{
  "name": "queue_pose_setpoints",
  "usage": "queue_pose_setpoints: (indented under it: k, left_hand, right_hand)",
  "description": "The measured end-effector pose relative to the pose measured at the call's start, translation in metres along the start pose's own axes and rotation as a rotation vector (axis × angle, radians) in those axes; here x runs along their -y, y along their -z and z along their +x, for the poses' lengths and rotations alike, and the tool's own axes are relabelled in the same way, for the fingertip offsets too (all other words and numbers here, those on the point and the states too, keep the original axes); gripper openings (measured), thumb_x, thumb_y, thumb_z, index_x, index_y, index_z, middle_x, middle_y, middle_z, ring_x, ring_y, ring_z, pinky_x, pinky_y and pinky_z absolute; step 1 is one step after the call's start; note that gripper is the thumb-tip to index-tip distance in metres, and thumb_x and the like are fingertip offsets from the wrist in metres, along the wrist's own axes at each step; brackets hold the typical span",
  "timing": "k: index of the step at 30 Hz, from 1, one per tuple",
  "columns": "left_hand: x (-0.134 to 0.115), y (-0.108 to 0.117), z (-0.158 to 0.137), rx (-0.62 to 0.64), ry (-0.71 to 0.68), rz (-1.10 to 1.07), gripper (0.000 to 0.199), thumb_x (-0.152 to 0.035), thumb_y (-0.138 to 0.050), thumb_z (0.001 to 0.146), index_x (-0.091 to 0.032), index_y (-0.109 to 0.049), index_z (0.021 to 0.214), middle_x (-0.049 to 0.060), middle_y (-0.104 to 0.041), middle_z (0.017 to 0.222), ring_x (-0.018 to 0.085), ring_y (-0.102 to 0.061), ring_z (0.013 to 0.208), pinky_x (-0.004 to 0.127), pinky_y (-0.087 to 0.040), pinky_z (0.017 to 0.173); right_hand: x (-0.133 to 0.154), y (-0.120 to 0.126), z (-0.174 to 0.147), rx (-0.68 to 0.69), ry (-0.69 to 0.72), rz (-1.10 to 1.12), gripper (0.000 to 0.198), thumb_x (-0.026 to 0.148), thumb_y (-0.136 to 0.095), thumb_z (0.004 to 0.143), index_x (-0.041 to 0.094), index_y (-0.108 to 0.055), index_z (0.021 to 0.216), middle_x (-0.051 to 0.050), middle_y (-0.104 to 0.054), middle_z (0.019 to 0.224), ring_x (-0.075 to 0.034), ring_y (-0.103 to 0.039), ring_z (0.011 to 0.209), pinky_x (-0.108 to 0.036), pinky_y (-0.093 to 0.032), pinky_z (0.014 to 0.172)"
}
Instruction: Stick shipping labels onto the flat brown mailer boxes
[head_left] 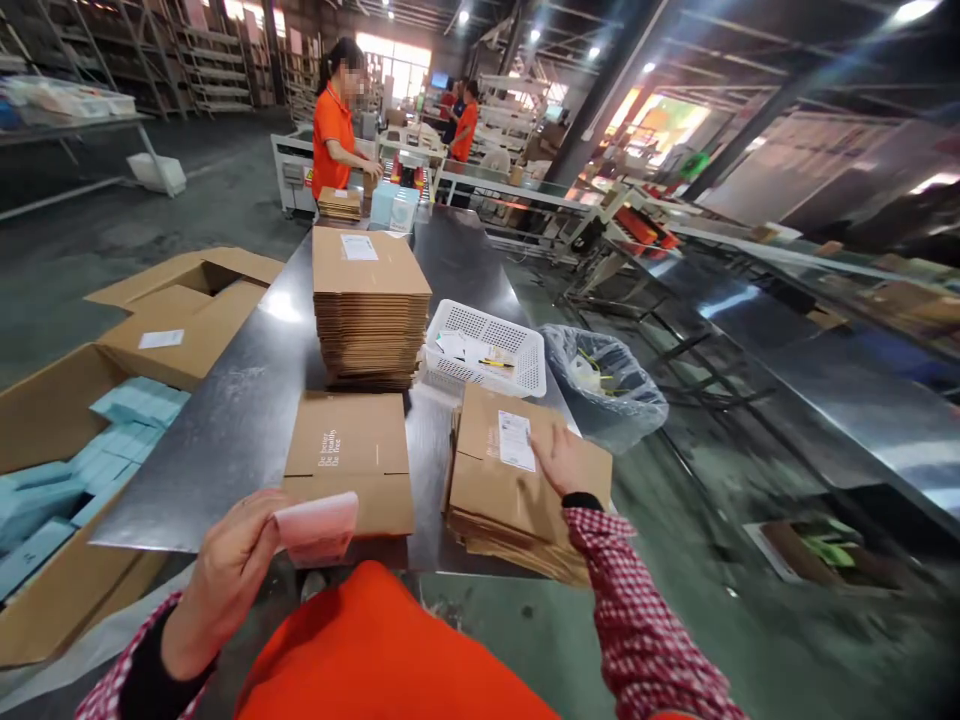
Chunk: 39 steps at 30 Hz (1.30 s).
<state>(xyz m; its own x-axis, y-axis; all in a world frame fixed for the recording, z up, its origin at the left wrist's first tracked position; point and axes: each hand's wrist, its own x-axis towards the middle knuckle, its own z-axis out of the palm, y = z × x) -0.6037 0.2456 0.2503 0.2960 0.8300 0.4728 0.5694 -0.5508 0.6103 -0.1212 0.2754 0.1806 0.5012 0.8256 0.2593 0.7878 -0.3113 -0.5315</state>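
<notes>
My left hand (232, 565) pinches a curled sheaf of pinkish-white label sheets (319, 525) near the table's front edge. Just beyond it lies a flat cardboard box (367, 440) with white print. On the right, my right hand (559, 460) rests with its fingers on the top of a pile of flattened boxes (480, 480). Under its fingertips is the edge of a white shipping label (517, 441) on the top box. Farther back stands a tall stack of flattened boxes (371, 335), its top one also labelled.
A white plastic basket (529, 350) holds papers and a pen. Beside the metal table (247, 400) stands a bin with a clear liner (637, 420). At left, an open carton (45, 400) contains light-blue packs (131, 435). A co-worker in orange (334, 130) stands at the far end.
</notes>
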Motion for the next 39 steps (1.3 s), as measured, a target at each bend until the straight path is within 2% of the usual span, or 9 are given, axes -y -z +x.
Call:
queue_pose_setpoints:
  k: [2,4,7,12,16,20,24,33,39]
  left_hand:
    - [-0.007,0.006,0.006,-0.025,0.003,0.031,0.038,-0.040,-0.038,0.092,-0.018,-0.069,0.086,0.007,-0.073,0.087,0.018,-0.068,0.081,0.024,-0.054,0.073]
    - [-0.006,0.012,0.011,-0.035,0.044,0.060,0.039,-0.042,-0.038,0.092,-0.018,-0.069,0.087,0.006,-0.073,0.085,0.017,-0.068,0.076,0.023,-0.053,0.068]
    - [0.010,0.022,0.015,-0.024,0.168,0.113,0.043,-0.044,-0.034,0.093,-0.016,-0.067,0.097,0.007,-0.072,0.090,0.019,-0.067,0.077,0.027,-0.054,0.069]
    - [0.036,0.013,-0.003,-0.204,0.232,0.176,0.058,-0.052,-0.046,0.087,-0.016,-0.043,0.133,0.015,-0.044,0.140,0.030,-0.039,0.131,0.047,-0.037,0.105]
    - [0.041,-0.019,-0.027,0.067,0.214,-0.045,0.039,-0.049,-0.062,0.078,-0.023,-0.059,0.107,0.006,-0.067,0.105,0.023,-0.064,0.098,0.044,-0.046,0.096]
    - [0.046,-0.040,-0.036,0.031,0.490,-0.330,0.042,-0.041,-0.061,0.079,-0.021,-0.050,0.115,0.004,-0.066,0.098,0.018,-0.066,0.087,0.033,-0.055,0.078]
    - [0.051,-0.043,-0.034,0.130,0.608,-0.544,0.041,-0.041,-0.061,0.080,-0.020,-0.047,0.112,0.000,-0.066,0.081,0.018,-0.067,0.079,0.031,-0.055,0.074]
    - [0.070,-0.058,-0.031,0.075,0.535,-0.158,0.041,-0.051,-0.050,0.084,-0.020,-0.053,0.111,0.003,-0.069,0.083,0.022,-0.068,0.079,0.033,-0.051,0.070]
    - [0.115,-0.075,-0.054,0.219,0.363,-0.011,0.040,-0.048,-0.036,0.092,-0.020,-0.064,0.096,0.004,-0.069,0.069,0.020,-0.065,0.060,0.030,-0.048,0.056]
  right_hand:
    - [0.065,-0.027,-0.046,0.269,0.156,0.436,0.068,0.065,-0.047,0.079,0.019,-0.048,0.128,-0.015,-0.048,0.135,-0.026,-0.043,0.127,-0.044,-0.033,0.106]
    - [0.137,-0.060,-0.101,0.784,0.417,0.762,0.068,0.063,-0.061,0.072,0.022,-0.052,0.125,-0.010,-0.054,0.129,-0.023,-0.047,0.122,-0.039,-0.037,0.103]
    - [0.213,-0.099,-0.162,1.131,0.462,0.974,0.044,0.054,-0.062,0.076,0.019,-0.066,0.101,-0.005,-0.067,0.100,-0.019,-0.061,0.095,-0.032,-0.048,0.086]
    - [0.225,-0.113,-0.176,0.843,0.463,0.870,0.017,0.030,-0.059,0.082,0.018,-0.070,0.084,-0.003,-0.067,0.085,-0.016,-0.059,0.080,-0.028,-0.045,0.078]
    - [0.217,-0.115,-0.168,0.825,0.490,0.820,0.014,0.027,-0.060,0.082,0.017,-0.070,0.082,-0.002,-0.065,0.079,-0.015,-0.057,0.077,-0.027,-0.044,0.074]
    - [0.218,-0.121,-0.173,0.850,0.416,0.769,0.018,0.034,-0.060,0.083,0.018,-0.068,0.082,0.000,-0.060,0.069,-0.014,-0.054,0.068,-0.026,-0.044,0.067]
    - [0.221,-0.119,-0.167,0.812,0.389,0.803,0.042,0.043,-0.065,0.078,0.020,-0.061,0.113,-0.004,-0.062,0.090,-0.016,-0.057,0.081,-0.028,-0.047,0.071]
    - [0.235,-0.126,-0.169,0.619,0.431,0.755,0.025,0.038,-0.052,0.089,0.020,-0.068,0.080,-0.003,-0.066,0.077,-0.015,-0.058,0.075,-0.028,-0.046,0.072]
    - [0.217,-0.164,-0.080,0.315,0.023,0.771,0.026,0.041,-0.042,0.088,0.018,-0.054,0.088,-0.002,-0.060,0.075,-0.014,-0.055,0.065,-0.025,-0.046,0.059]
